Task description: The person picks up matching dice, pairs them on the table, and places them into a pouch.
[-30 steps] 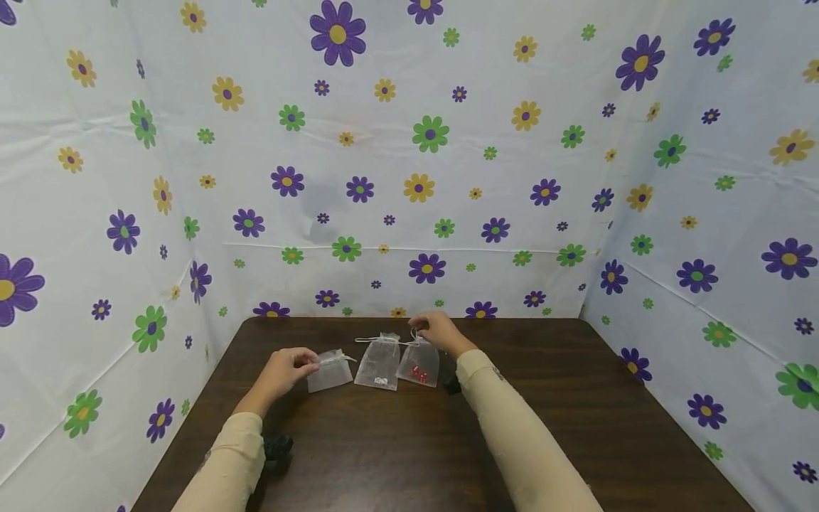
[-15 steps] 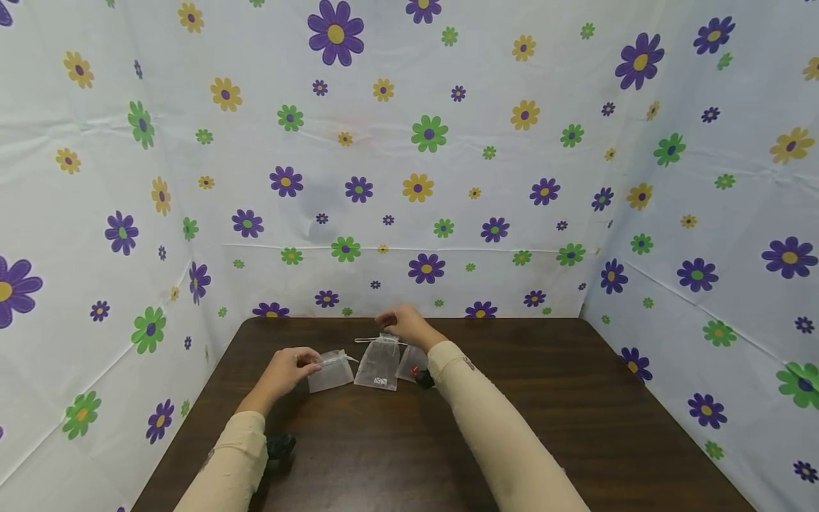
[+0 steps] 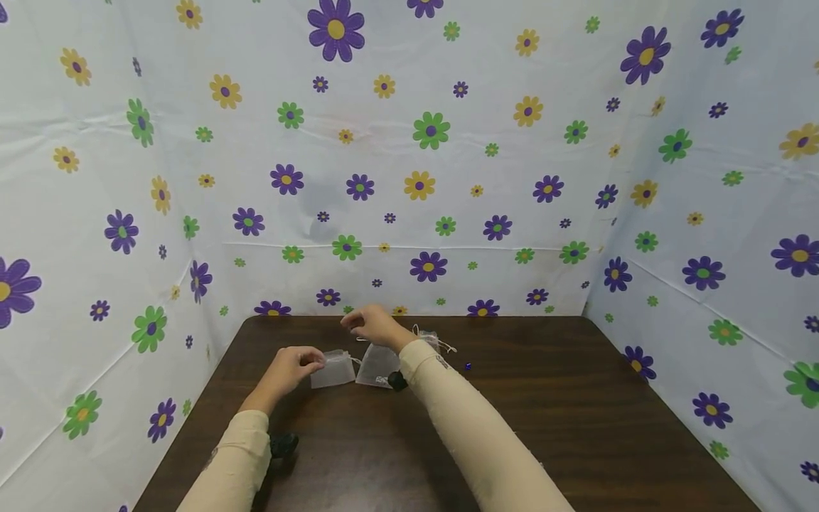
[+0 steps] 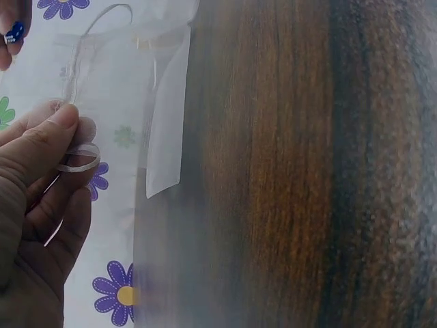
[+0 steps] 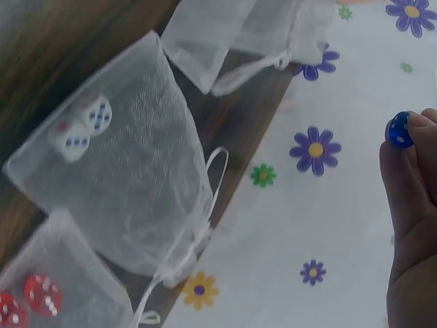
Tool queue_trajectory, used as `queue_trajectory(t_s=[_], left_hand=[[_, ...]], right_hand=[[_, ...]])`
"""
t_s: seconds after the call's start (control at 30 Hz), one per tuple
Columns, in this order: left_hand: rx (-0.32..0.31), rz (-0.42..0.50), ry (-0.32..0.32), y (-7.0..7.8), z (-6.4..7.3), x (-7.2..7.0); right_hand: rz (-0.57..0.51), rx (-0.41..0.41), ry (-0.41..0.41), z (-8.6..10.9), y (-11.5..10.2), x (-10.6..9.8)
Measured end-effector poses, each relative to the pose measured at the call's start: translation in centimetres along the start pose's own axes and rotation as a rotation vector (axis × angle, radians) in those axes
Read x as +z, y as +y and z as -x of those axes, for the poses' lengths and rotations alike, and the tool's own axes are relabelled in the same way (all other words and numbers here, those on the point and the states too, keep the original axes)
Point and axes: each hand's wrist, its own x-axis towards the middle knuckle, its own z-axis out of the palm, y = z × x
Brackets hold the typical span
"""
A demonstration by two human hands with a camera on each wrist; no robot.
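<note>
My left hand (image 3: 293, 370) pinches the drawstring end of a sheer white drawstring bag (image 3: 333, 371) between thumb and fingers. No dice show inside that bag. In the left wrist view the thumb presses on the mesh (image 4: 167, 130) beside a loop of white cord (image 4: 82, 164). My right hand (image 3: 376, 327) holds a blue die (image 5: 400, 131) between thumb and fingertip, above and to the right of the left bag. Below it lies a second sheer bag (image 5: 147, 171) with white dice (image 5: 85, 126) in it. A third bag (image 5: 85, 280) contains red dice (image 5: 42, 295).
Another blue die (image 3: 468, 366) lies on the dark wooden table (image 3: 550, 412), right of the bags. A flowered white cloth (image 3: 397, 156) hangs behind the table and along both sides. My right forearm (image 3: 473, 419) partly covers the bag of red dice in the head view.
My right hand has moved left, from over the red-dice bag past the middle bag toward the left one. The blue die on the table has come into sight. My left hand stays nearly still.
</note>
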Motion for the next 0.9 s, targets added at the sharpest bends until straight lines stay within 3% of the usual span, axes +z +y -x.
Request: queue_trajectory(t_s=[0.6, 0.9], left_hand=[[0.059, -0.006, 0.010, -0.2, 0.2, 0.3], [0.039, -0.007, 0.028, 0.1, 0.5, 0.1]], right_hand=[[0.076, -0.063, -0.047, -0.7, -1.7, 2.7], [0.054, -0.032, -0.014, -0.5, -1.3, 2.6]])
